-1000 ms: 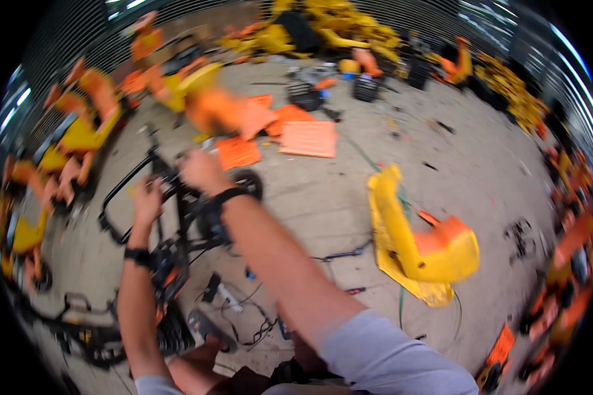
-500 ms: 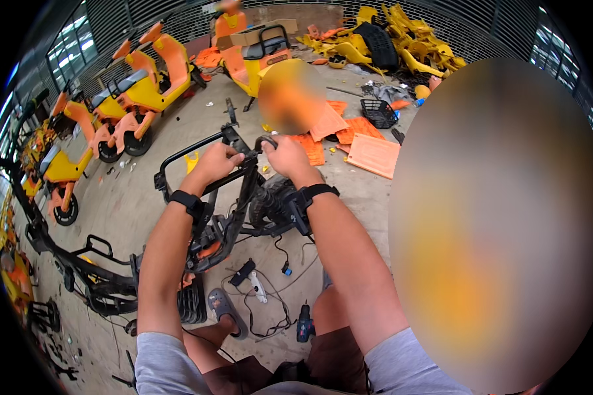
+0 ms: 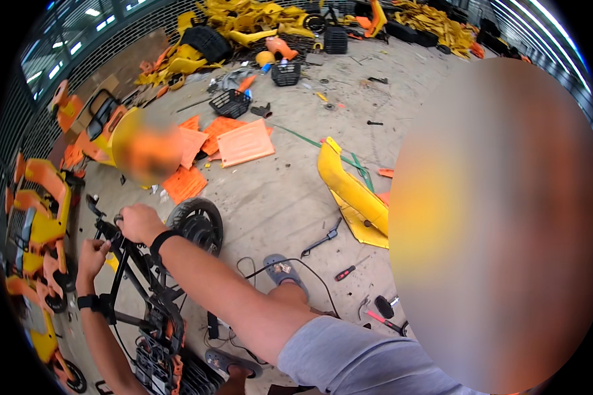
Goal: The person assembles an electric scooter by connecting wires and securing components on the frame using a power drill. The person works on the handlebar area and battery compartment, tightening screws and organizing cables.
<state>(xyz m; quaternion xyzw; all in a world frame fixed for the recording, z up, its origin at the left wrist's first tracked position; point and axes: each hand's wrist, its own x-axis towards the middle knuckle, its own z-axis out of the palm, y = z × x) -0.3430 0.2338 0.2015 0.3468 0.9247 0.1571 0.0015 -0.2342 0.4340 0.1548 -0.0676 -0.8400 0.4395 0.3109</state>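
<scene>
A stripped black scooter frame [image 3: 120,280] stands at the left, with a black wheel [image 3: 197,227] at its far right side. My right hand [image 3: 140,224] is closed on the upper end of this frame, fingers curled round a dark bar. Lower and to the left, my left hand [image 3: 93,257] is also closed at the frame's upper part, thumb pressed to the fingers; its grip is partly hidden. Black straps circle both my wrists.
Orange panels [image 3: 245,143] and black baskets [image 3: 230,103] lie ahead. A yellow body panel [image 3: 352,194], a screwdriver [image 3: 346,272] and a red-handled hammer [image 3: 385,322] are to the right. Cables run by my feet. Yellow-orange scooters [image 3: 43,204] stand left; blurred patches hide the right side.
My view has swung to the right, so the frame and both hands now appear farther left. Both hands remain at the frame's upper part. The tools and yellow panel have come into view.
</scene>
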